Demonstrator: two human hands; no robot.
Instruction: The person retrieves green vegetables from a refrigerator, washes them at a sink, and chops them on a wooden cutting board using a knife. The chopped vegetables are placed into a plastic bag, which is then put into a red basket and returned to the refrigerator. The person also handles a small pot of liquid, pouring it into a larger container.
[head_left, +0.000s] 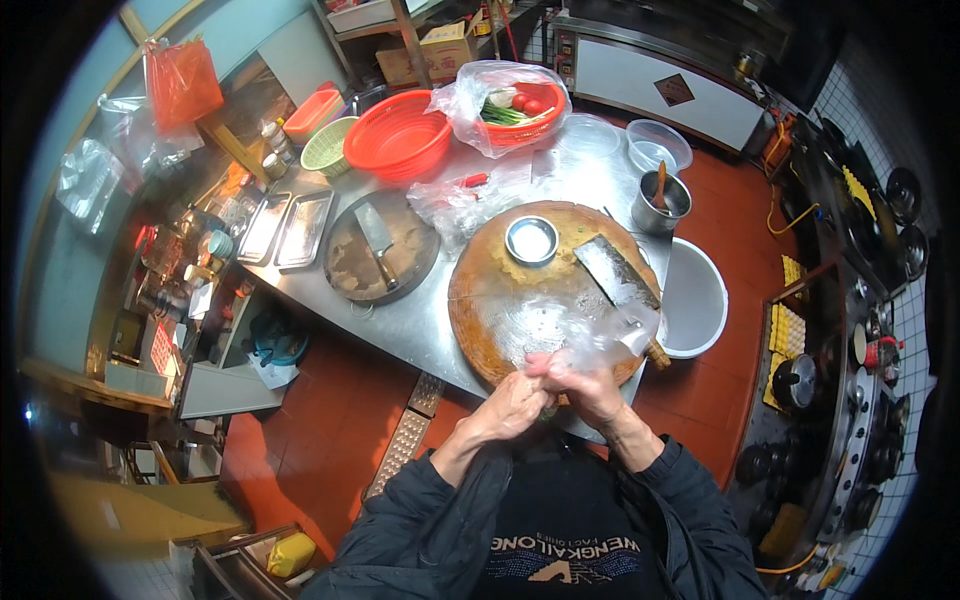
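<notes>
My left hand (510, 405) and my right hand (589, 390) meet at the near edge of a round wooden chopping block (480, 300). Between them they grip a clear plastic bag (611, 334), which spreads out over the block. Something green shows just below my fingers, too hidden to name. A small metal bowl with white contents (532, 241) sits on the block's far part. To its right lies a cleaver (611, 270), its handle (657, 352) pointing towards me past the block's edge.
A second round block (345, 255) with a knife (375, 229) is at left, beside metal trays (304, 229). Red baskets (397, 139), one holding vegetables, stand at the back. A metal pot (660, 217) is near the right edge, above a white bucket (694, 300).
</notes>
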